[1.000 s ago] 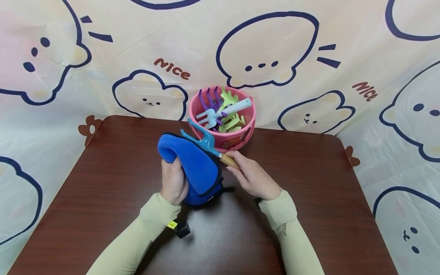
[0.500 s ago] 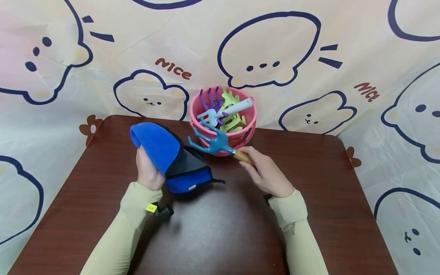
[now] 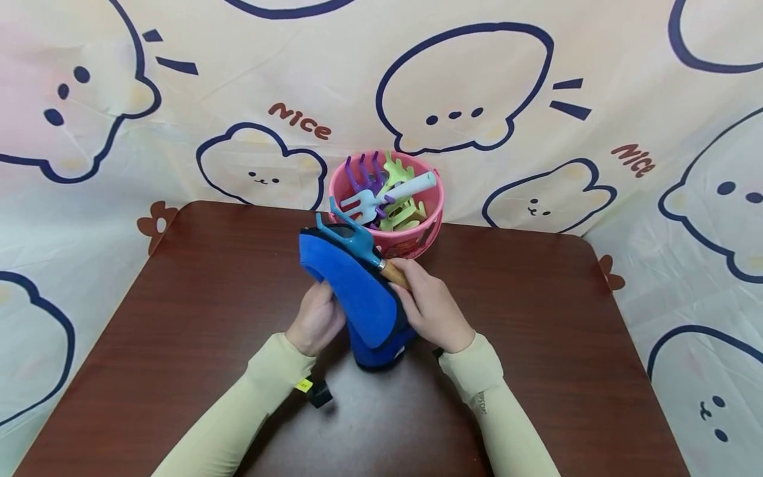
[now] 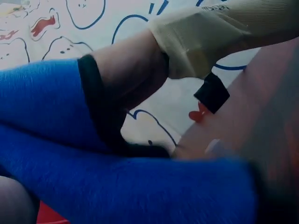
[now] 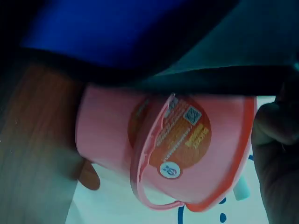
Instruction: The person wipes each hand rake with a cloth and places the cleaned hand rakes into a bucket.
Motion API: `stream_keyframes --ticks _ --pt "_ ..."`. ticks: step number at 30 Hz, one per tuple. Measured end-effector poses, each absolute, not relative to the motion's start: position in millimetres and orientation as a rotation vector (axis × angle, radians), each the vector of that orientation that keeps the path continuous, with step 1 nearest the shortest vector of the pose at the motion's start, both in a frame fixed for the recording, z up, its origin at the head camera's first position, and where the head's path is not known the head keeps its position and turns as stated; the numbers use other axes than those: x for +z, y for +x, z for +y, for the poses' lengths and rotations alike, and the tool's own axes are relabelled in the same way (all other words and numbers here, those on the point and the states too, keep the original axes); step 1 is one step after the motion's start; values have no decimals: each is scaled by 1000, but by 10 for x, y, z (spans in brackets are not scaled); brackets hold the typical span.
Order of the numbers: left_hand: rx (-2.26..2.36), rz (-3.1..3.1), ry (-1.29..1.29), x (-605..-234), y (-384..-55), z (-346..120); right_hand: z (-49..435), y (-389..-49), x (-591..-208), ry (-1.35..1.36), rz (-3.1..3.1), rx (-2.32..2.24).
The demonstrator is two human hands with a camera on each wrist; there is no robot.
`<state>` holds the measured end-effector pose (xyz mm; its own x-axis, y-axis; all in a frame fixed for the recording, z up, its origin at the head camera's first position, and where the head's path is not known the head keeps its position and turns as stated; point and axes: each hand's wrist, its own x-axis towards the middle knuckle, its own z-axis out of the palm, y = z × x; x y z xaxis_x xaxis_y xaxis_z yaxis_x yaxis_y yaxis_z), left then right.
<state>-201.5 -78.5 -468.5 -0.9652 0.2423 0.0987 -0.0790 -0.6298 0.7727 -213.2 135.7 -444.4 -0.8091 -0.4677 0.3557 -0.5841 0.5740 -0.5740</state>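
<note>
My left hand (image 3: 318, 318) grips a soft blue cloth piece (image 3: 363, 291) with black edging, folded over; its exact kind is unclear. The cloth (image 4: 140, 186) fills the lower left wrist view. In the head view, my right hand (image 3: 434, 305) holds a blue hand rake (image 3: 356, 240) by its wooden handle (image 3: 395, 273). The rake's tines point up and left, and the rake lies against the cloth's upper edge. My right hand (image 5: 278, 154) shows darkly at the right side of its wrist view, with the cloth (image 5: 103, 32) above.
Behind the hands, at the table's far edge, stands a pink bucket (image 3: 438, 228) with several purple, green and pale blue toy rakes and forks in it. Its handle (image 5: 145, 154) hangs down. A printed cloth backdrop (image 3: 453, 79) rises behind the brown table (image 3: 536, 331).
The cloth swung left and partly unfolded half a second ago, and now is back at the middle, against the rake. My right hand moved right, then left again, still holding the rake.
</note>
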Motion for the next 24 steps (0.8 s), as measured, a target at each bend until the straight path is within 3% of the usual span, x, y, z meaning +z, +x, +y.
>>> stream_keyframes --ticks 11,24 --pt "2843 1459 26 -4559 -2102 -838 1222 -2105 -4509 1010 -2654 995" --pt "3016 1441 -93 -4441 -2044 -899 1223 -2110 -4532 1087 -2695 1151"
